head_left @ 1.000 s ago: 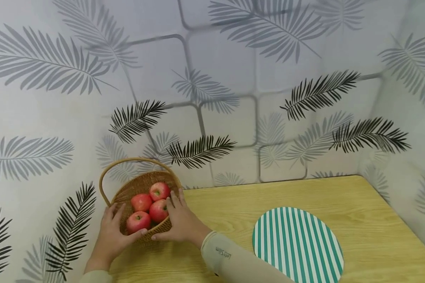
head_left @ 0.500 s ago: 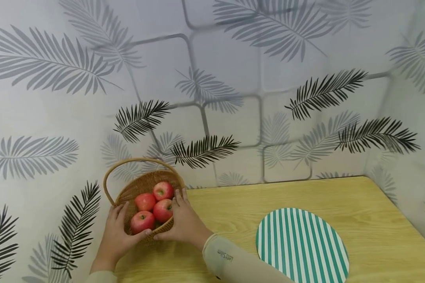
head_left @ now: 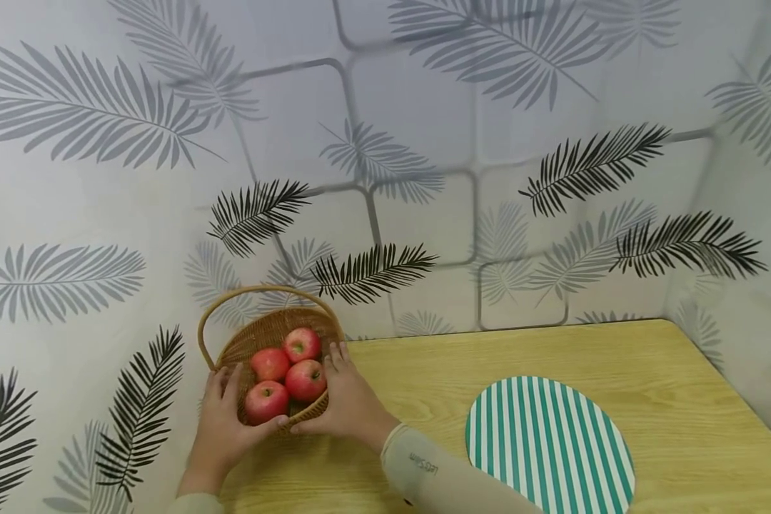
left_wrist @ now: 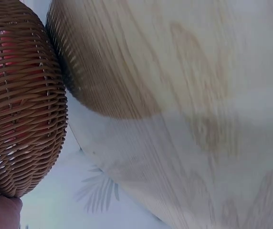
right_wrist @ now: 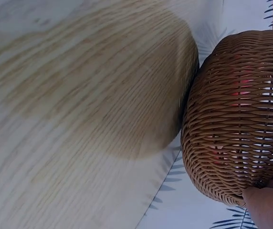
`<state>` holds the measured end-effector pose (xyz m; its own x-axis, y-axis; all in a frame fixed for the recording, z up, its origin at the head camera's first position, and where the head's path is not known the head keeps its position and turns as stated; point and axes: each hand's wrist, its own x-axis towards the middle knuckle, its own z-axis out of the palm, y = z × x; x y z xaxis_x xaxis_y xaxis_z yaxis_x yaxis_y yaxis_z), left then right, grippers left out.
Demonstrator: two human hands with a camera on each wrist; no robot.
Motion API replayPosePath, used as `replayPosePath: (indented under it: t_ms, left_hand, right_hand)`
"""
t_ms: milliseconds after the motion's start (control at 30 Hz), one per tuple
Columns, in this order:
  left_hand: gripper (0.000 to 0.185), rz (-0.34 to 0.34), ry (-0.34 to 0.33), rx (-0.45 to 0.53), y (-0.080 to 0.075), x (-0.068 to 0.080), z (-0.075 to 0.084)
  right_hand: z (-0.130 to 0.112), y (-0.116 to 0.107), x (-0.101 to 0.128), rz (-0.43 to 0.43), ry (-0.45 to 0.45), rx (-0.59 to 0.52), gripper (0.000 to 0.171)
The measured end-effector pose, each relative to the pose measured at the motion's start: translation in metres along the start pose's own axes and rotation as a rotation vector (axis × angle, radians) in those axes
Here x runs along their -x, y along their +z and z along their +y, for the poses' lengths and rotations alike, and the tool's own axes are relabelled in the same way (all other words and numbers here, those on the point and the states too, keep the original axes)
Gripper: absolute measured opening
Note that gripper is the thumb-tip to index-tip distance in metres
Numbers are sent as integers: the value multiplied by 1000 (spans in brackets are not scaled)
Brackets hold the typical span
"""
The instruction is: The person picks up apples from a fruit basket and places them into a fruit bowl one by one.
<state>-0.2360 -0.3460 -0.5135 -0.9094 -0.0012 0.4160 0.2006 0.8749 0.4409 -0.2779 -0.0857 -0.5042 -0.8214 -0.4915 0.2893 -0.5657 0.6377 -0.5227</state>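
A brown wicker basket with an arched handle stands at the far left of the wooden table. Several red apples lie inside it. My left hand grips its left side, fingers up at the rim and thumb along the near edge. On the opposite side my right hand holds the rim the same way, its thumb close to the left one. Both wrist views show the woven side of the basket, with red showing through the gaps; in the right wrist view the basket sits low over the wood.
A round placemat with green and white stripes lies on the table, right of the basket. A leaf-patterned wall rises directly behind the table's back edge and continues along the left side.
Both hands have shifted the basket with its apples slightly to the right relative to the placemat. The grip on it is unchanged. The head view has also turned a little to the left.
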Motion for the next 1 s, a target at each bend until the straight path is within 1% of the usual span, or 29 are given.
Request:
replayPosePath:
  t_ms: [167,333,467,600,800,1000]
  left_hand:
    - [124,12,-11,-3,5,3,14]
    - [123,29,0,4,12,7,27]
    - [125,54,20,12,20,9,32]
    - [129,67,25,29,24,11,38]
    - [135,73,8,14,29,19,48]
    - [136,77,20,31,30,24,64]
  right_hand:
    - [5,-10,8,8,-3,8,136]
    - [13,-14,16,0,5,44,135]
    - [20,-15,21,0,0,52,134]
    - [25,-19,27,19,-10,40,133]
    - [27,-27,39,26,-21,15,131]
    - [28,-38,52,13,12,-21,129]
